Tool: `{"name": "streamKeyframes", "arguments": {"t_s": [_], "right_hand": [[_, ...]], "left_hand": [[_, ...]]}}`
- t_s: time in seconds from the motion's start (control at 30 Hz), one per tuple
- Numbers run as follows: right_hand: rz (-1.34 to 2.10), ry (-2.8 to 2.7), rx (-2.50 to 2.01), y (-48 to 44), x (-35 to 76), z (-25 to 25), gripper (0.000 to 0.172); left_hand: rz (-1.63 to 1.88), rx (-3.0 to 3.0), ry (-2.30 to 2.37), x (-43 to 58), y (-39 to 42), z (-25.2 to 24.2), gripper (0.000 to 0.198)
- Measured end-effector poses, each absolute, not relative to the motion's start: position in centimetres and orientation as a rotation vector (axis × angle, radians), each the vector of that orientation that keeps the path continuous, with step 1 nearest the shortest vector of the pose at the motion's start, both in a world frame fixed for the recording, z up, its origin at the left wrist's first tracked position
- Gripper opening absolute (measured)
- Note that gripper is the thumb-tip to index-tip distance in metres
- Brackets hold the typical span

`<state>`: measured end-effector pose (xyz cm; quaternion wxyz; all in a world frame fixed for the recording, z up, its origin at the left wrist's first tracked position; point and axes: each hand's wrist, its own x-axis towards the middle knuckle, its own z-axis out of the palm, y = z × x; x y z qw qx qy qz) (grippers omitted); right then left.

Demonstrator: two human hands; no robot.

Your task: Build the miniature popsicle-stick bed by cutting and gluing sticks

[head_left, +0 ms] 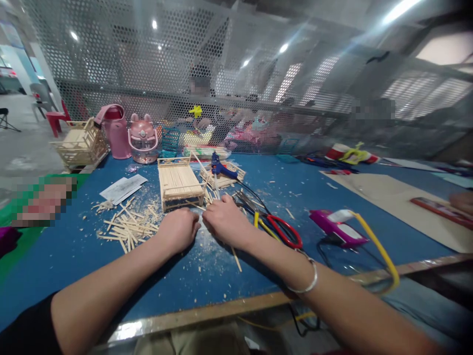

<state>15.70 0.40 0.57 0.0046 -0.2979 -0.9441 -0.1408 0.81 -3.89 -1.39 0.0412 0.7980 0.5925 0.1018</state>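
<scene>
My left hand (180,228) is closed low over the table, its fingertips turned toward my other hand. My right hand (226,219) is closed too, the two nearly meeting. What they pinch, if anything, is hidden by the fingers. A thin wooden stick (236,260) shows below my right hand; whether it is held I cannot tell. Just beyond my hands stands a small bed-shaped model (179,181) made of wooden sticks. Behind my right hand, a blue glue gun (221,168) rests on another stick piece (234,176). Loose sticks (131,227) lie left of my left hand.
Red-handled scissors (284,230) and yellow-handled pliers (266,227) lie right of my right hand. Farther right is a purple device (338,228) with a yellow strap. Pink bottles (143,140) and a stick model (79,143) stand at the back left. A mesh screen (148,64) borders the table.
</scene>
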Motion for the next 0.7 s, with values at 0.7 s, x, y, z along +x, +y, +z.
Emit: {"name": "streamKeyframes", "arguments": {"t_s": [0.7], "right_hand": [[-0.311, -2.929, -1.159, -0.5, 15.1, 0.5, 0.016]], "left_hand": [[0.168, 2.408, 1.907, 1.4, -4.0, -0.2, 0.029]]}}
